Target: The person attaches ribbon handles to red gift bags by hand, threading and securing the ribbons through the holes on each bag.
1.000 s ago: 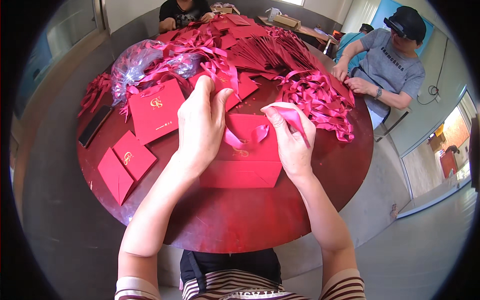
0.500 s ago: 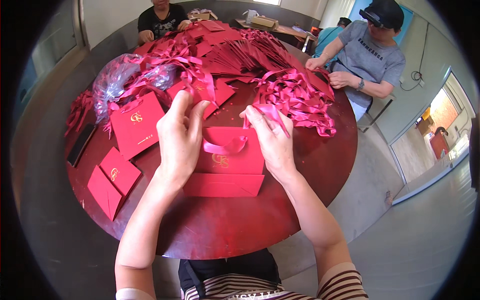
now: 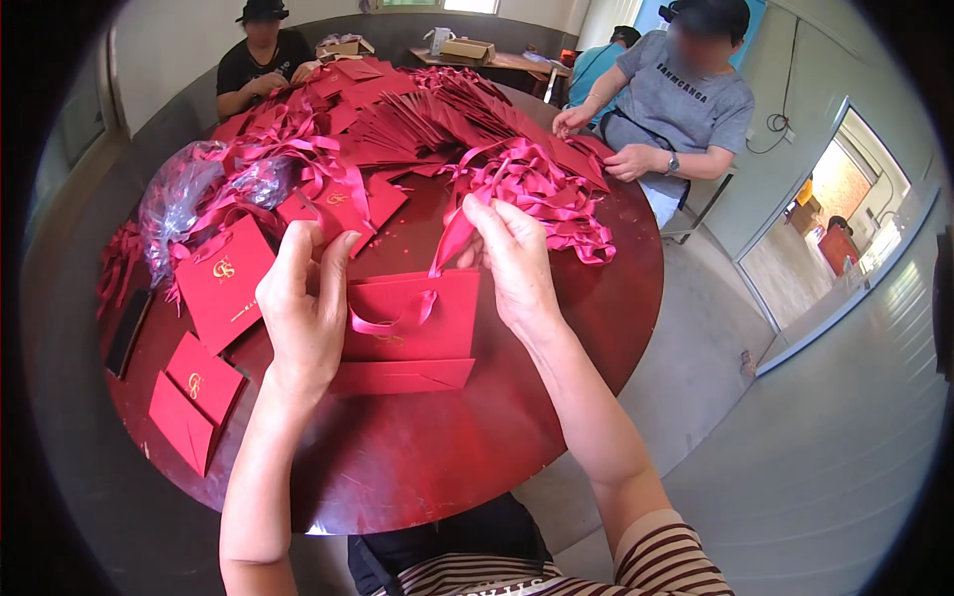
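While the right hand (image 3: 519,260) pinches pink ribbon (image 3: 455,239), the left hand (image 3: 301,316) curls loosely beside a red bag (image 3: 429,336), grip unclear.

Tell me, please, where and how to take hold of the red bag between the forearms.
Probably its lower right edge, from the right: the bag lies fairly flat, that edge is uncovered, while the left grip hides part of its left side.

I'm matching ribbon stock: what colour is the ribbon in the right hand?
Bright pink; the ribbon shows best in the head view.
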### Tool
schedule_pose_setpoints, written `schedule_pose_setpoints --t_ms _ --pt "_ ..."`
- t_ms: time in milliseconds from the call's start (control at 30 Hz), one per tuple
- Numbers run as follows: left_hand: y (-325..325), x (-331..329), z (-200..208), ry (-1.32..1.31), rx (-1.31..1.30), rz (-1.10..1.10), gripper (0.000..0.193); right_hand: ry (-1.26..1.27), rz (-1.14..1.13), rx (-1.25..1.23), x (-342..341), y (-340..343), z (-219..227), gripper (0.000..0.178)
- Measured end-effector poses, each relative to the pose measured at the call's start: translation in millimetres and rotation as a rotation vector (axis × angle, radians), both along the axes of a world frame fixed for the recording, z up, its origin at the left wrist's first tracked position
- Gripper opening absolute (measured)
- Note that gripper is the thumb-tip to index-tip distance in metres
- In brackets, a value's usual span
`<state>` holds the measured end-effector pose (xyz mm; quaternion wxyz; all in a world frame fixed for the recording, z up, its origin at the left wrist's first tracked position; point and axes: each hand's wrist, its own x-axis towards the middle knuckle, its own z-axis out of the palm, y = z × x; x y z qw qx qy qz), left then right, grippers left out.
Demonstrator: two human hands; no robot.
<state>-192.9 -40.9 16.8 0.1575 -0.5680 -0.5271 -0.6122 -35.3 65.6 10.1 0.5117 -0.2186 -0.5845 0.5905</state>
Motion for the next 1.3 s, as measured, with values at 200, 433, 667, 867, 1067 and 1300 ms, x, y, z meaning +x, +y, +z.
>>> schedule_pose_setpoints --t_ms 200,433,667,867,1067,1300 --pt "-7.5 -0.9 0.1 0.000 -0.054 0.011 0.018 -0.516 -0.545 0.426 11.9 -10.5 20.4 0.024" --pt "-8.0 -3.0 6.1 -0.277 -0.117 -0.225 0.008 -0.779 0.002 0.965 -27.1 -48.2 51.9 0.020" --pt "-2.3 -13.1 0.2 -0.372 -0.188 -0.294 0.025 -0.692 0.225 0.648 -34.3 -43.1 55.1 0.022" --pt "6.3 -17.3 -6.4 -0.647 -0.146 -0.301 0.027 -0.520 0.194 0.545 -33.3 -33.4 43.0 0.016" --pt "-15.6 -53.0 -7.3 -0.551 -0.593 -0.557 0.023 -0.428 0.118 0.589 -30.8 -26.1 35.0 0.015" --pt "-17.4 -9.6 -19.8 -0.676 -0.596 -0.744 0.026 -0.566 0.085 0.466 -19.5 -16.8 33.3 0.014"
